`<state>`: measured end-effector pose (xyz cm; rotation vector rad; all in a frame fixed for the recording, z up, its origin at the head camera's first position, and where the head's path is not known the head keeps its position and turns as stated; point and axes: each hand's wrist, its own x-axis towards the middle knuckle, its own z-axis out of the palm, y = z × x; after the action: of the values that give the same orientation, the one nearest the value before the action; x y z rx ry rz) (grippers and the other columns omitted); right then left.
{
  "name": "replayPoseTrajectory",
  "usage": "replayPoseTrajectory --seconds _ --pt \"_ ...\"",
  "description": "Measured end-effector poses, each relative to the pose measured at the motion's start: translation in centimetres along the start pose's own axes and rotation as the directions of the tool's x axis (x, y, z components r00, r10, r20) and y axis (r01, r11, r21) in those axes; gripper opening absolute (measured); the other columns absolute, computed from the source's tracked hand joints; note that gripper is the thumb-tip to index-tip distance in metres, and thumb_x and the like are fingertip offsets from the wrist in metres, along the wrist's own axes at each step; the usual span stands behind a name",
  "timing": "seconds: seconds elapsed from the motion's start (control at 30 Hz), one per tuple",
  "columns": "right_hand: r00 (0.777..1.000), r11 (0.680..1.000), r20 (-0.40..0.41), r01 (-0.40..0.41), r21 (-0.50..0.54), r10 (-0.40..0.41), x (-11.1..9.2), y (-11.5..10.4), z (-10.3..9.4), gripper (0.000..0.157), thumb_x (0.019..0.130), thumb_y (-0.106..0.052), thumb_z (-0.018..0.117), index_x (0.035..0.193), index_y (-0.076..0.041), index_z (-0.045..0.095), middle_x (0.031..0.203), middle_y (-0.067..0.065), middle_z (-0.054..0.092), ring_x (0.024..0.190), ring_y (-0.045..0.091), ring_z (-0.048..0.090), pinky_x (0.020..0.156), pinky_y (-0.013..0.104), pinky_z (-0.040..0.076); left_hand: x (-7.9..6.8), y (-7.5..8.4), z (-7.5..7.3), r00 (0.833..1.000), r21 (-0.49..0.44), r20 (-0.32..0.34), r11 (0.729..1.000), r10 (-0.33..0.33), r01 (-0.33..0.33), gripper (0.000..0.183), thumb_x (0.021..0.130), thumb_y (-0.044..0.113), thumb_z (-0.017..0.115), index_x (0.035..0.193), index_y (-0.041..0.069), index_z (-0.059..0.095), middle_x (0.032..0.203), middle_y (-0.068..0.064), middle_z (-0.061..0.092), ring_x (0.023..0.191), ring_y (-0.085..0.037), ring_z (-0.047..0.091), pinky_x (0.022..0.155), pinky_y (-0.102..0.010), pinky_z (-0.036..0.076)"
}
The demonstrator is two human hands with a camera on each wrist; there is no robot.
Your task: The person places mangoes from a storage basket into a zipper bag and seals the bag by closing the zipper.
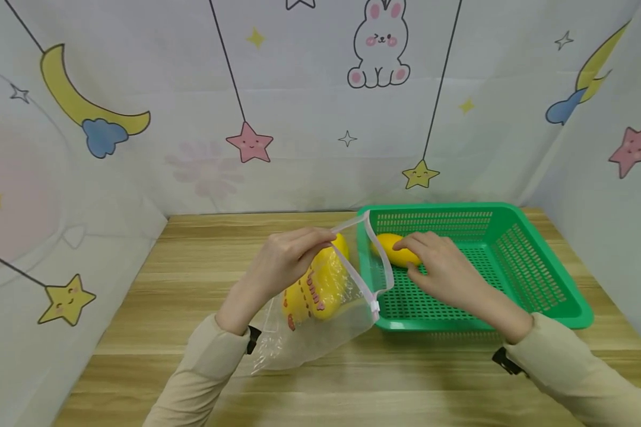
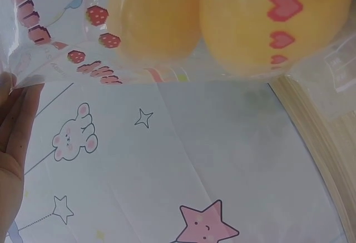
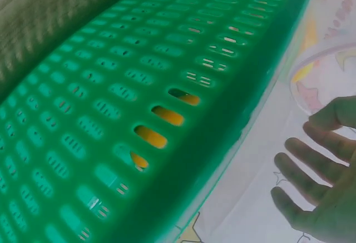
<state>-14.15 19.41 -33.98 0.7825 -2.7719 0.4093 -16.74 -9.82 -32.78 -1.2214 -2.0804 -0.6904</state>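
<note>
1. The left hand has a narrow grip, pinching the bag by its rim, near the bag's 1 o'clock.
2. The right hand has a wide grip, fingers spread over the loose fruit.
3. That yellow fruit lies in the basket, between 9 and 10 o'clock.
4. The bag, at the basket's 9 o'clock, gapes toward 2 o'clock; bagged fruit shows through.
5. The wooden counter carries all this; printed cloth hangs at 12 o'clock.
</note>
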Motion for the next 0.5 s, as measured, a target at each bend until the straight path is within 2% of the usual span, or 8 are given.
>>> replayPoseTrajectory --seconds 0.23,0.5 --pt "0.999 0.995 0.030 0.013 -0.098 -0.010 0.14 0.21 0.34 0.037 0.083 -0.007 0.065 0.120 -0.007 0.061 0.119 0.011 0.065 0.102 0.029 0.058 0.083 0.048 0.049 0.00 0.07 -0.08 1.000 -0.002 -0.004 1.000 -0.003 0.003 0.023 0.080 0.000 0.073 0.103 0.005 0.072 0.097 -0.006 0.075 0.089 -0.018 0.073 0.076 -0.028 0.060" --pt "0.996 0.977 0.034 0.085 -0.197 -0.080 0.68 0.52 0.75 0.044 0.082 -0.009 0.069 0.125 -0.006 0.059 0.119 0.011 0.064 0.102 0.030 0.057 0.088 0.051 0.050 -0.09 -0.08 0.08 1.000 -0.007 -0.007 1.000 -0.002 0.002 0.022 0.081 0.001 0.073 0.103 0.005 0.072 0.097 -0.007 0.075 0.089 -0.019 0.073 0.075 -0.028 0.060"
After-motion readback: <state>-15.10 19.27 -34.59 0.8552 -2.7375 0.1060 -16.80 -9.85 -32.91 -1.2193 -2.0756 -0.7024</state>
